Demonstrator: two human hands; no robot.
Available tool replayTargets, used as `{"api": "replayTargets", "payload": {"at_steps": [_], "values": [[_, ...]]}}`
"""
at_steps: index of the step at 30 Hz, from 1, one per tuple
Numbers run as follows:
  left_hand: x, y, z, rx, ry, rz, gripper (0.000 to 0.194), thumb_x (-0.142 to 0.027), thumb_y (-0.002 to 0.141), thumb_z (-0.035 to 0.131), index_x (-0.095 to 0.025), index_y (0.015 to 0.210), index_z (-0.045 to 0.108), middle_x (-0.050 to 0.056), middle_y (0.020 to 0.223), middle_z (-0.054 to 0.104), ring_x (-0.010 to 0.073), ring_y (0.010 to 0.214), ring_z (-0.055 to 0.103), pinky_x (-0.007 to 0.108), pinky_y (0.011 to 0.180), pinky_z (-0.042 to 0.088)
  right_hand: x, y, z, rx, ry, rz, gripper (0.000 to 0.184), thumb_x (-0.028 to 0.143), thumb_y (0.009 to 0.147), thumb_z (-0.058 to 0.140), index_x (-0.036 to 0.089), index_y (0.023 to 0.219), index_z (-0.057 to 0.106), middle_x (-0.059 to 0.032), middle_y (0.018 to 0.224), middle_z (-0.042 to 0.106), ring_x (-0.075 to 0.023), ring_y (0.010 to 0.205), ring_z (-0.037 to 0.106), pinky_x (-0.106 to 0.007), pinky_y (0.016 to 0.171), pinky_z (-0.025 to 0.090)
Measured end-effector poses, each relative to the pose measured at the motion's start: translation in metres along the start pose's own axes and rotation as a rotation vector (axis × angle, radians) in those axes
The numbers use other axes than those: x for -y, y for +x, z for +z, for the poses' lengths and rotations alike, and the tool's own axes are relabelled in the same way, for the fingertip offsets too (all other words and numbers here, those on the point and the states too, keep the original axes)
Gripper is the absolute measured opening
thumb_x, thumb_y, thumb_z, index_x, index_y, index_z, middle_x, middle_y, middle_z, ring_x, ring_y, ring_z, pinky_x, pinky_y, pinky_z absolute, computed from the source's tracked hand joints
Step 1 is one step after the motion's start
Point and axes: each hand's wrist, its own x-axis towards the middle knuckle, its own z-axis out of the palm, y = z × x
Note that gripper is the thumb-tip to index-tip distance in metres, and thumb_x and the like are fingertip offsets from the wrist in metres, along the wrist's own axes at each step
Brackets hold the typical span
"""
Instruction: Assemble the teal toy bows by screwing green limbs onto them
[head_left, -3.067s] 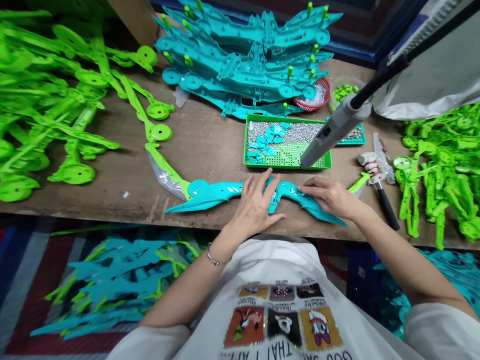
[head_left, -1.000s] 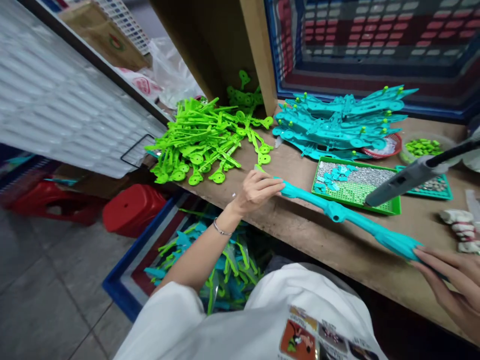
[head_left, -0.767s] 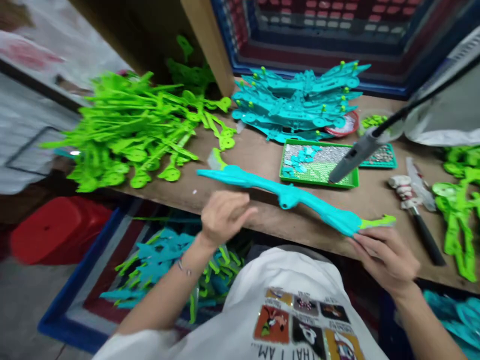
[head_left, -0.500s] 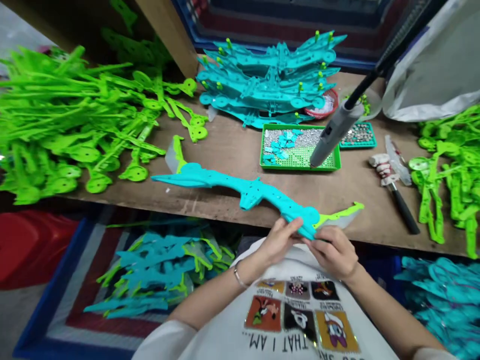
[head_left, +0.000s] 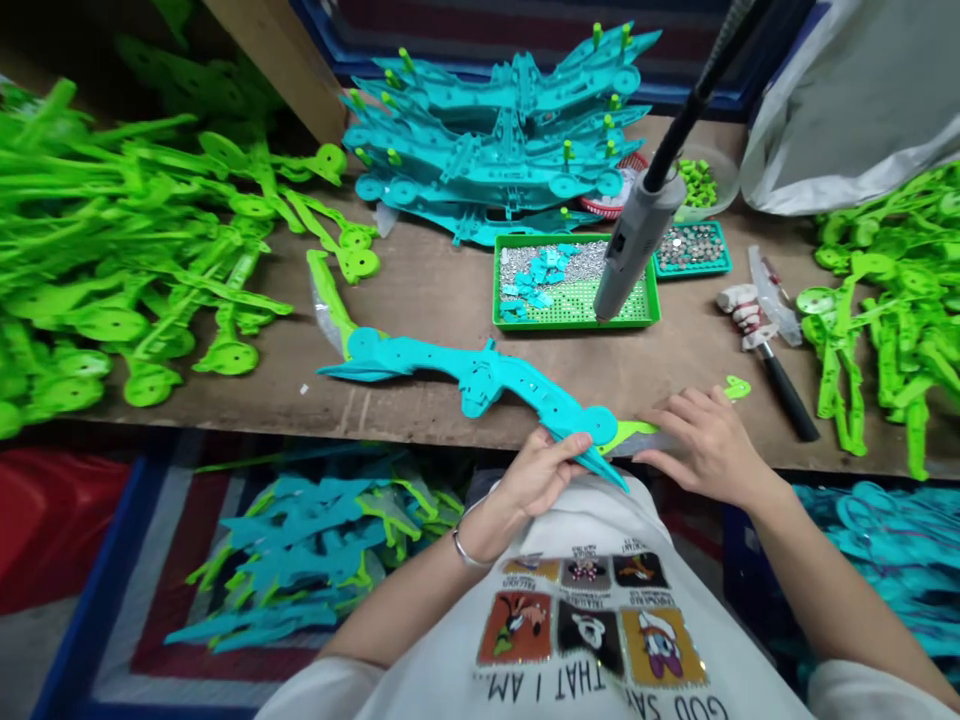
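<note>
In the head view, the blue frame (head_left: 420,355) is lying across the table (head_left: 427,290) near its front edge, its right end reaching over this edge. A green arm (head_left: 330,300) is standing out from its left end, and a second green arm (head_left: 628,431) from its right end. The left hand (head_left: 534,470) is closing on the right end of the frame, thumb on top and fingers underneath. The right hand (head_left: 701,440) is half curling over the second green arm, whose tip is showing beyond the fingers; I cannot tell if it is gripping firmly. A moment ago both hands were meeting at the frame's end; now the right one is resting farther out, while the left one is keeping its place. For the work, this is probably meaning that the frame is being steadied while the green arm is being handled.
</note>
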Motion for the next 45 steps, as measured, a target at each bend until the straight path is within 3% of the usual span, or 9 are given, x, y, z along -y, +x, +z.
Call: {"api": "replayTargets", "payload": {"at_steps": [10, 14, 18, 20, 23, 28, 31, 37, 45], "values": [[-0.017, -0.011, -0.016, 0.027, 0.158, 0.074, 0.044, -0.046, 0.083, 0.081, -0.021, 0.116, 0.068, 0.009, 0.11, 0.077, 0.0217, 0.091, 0.077, 0.037, 0.087, 0.061, -0.021, -0.005, -0.004, -0.077, 0.012, -0.05, 0.039, 0.051, 0.09, 0.071, 0.024, 0.118, 0.07, -0.0063, 0.098, 0.073, -0.0237, 0.09, 0.061, -0.044, 0.089, 0.036], [-0.06, -0.046, -0.042, 0.001, 0.893, 0.258, 0.031, -0.047, 0.09, 0.073, -0.019, 0.103, 0.077, 0.011, 0.097, 0.078, 0.0227, 0.081, 0.076, 0.034, 0.074, 0.059, -0.028, -0.008, 0.002, -0.111, -0.013, -0.091, 0.039, 0.049, 0.087, 0.075, 0.025, 0.118, 0.07, -0.0056, 0.098, 0.074, -0.0235, 0.088, 0.063, -0.044, 0.089, 0.037], [-0.127, -0.064, -0.059, -0.225, 1.639, 0.974, 0.043, -0.035, 0.092, 0.071, -0.023, 0.133, 0.065, 0.014, 0.128, 0.07, 0.0304, 0.121, 0.063, 0.05, 0.107, 0.048, -0.028, -0.01, 0.001, -0.189, -0.119, -0.116, 0.036, 0.044, 0.086, 0.077, 0.026, 0.116, 0.071, -0.0044, 0.099, 0.075, -0.0231, 0.088, 0.063, -0.043, 0.088, 0.037], [-0.155, -0.06, -0.065, -0.268, 1.925, 1.003, 0.062, -0.039, 0.089, 0.075, -0.021, 0.145, 0.053, 0.017, 0.138, 0.063, 0.0348, 0.132, 0.055, 0.056, 0.113, 0.039, -0.025, -0.01, -0.004, -0.229, -0.216, -0.116, 0.037, 0.042, 0.086, 0.078, 0.027, 0.119, 0.07, -0.0033, 0.097, 0.076, -0.0216, 0.083, 0.061, -0.041, 0.085, 0.037], [-0.173, -0.049, -0.07, -0.116, 2.169, 0.899, 0.051, -0.046, 0.092, 0.071, -0.02, 0.134, 0.057, 0.011, 0.113, 0.069, 0.0297, 0.11, 0.064, 0.046, 0.1, 0.046, -0.013, -0.005, -0.013, -0.248, -0.303, -0.048, 0.039, 0.038, 0.088, 0.077, 0.028, 0.124, 0.068, -0.0036, 0.095, 0.075, -0.0217, 0.082, 0.06, -0.042, 0.086, 0.038], [-0.158, -0.04, -0.08, -0.09, 2.255, 0.977, 0.021, -0.04, 0.099, 0.062, -0.019, 0.103, 0.064, 0.006, 0.092, 0.065, 0.0232, 0.087, 0.063, 0.034, 0.074, 0.042, 0.02, 0.027, -0.014, -0.232, -0.066, 0.017, 0.051, 0.038, 0.093, 0.07, 0.022, 0.14, 0.057, -0.0102, 0.123, 0.071, -0.0282, 0.109, 0.063, -0.052, 0.111, 0.037], [-0.15, -0.042, -0.076, -0.13, 2.247, 0.998, 0.013, -0.032, 0.098, 0.062, -0.019, 0.102, 0.064, 0.007, 0.093, 0.066, 0.0238, 0.088, 0.063, 0.034, 0.075, 0.042, 0.03, 0.05, 0.001, -0.2, 0.006, -0.023, 0.045, 0.031, 0.098, 0.063, 0.019, 0.14, 0.056, -0.012, 0.121, 0.069, -0.0275, 0.108, 0.061, -0.049, 0.102, 0.045], [-0.129, -0.043, -0.022, -0.03, 1.994, 1.205, 0.064, -0.056, 0.089, 0.071, -0.018, 0.138, 0.054, 0.013, 0.124, 0.07, 0.0286, 0.116, 0.063, 0.046, 0.106, 0.042, 0.028, 0.064, 0.022, -0.175, 0.075, -0.017, 0.033, 0.029, 0.099, 0.06, 0.019, 0.13, 0.062, -0.0124, 0.114, 0.068, -0.0256, 0.094, 0.059, -0.041, 0.08, 0.05], [-0.1, -0.016, 0.005, -0.072, 2.156, 1.363, 0.019, -0.035, 0.101, 0.061, -0.02, 0.108, 0.07, 0.001, 0.078, 0.07, 0.0188, 0.074, 0.062, 0.038, 0.08, 0.041, 0.033, 0.065, 0.04, -0.308, 0.144, -0.035, 0.037, 0.02, 0.097, 0.062, 0.018, 0.134, 0.058, -0.0116, 0.111, 0.071, -0.0263, 0.099, 0.062, -0.042, 0.087, 0.05]]}}
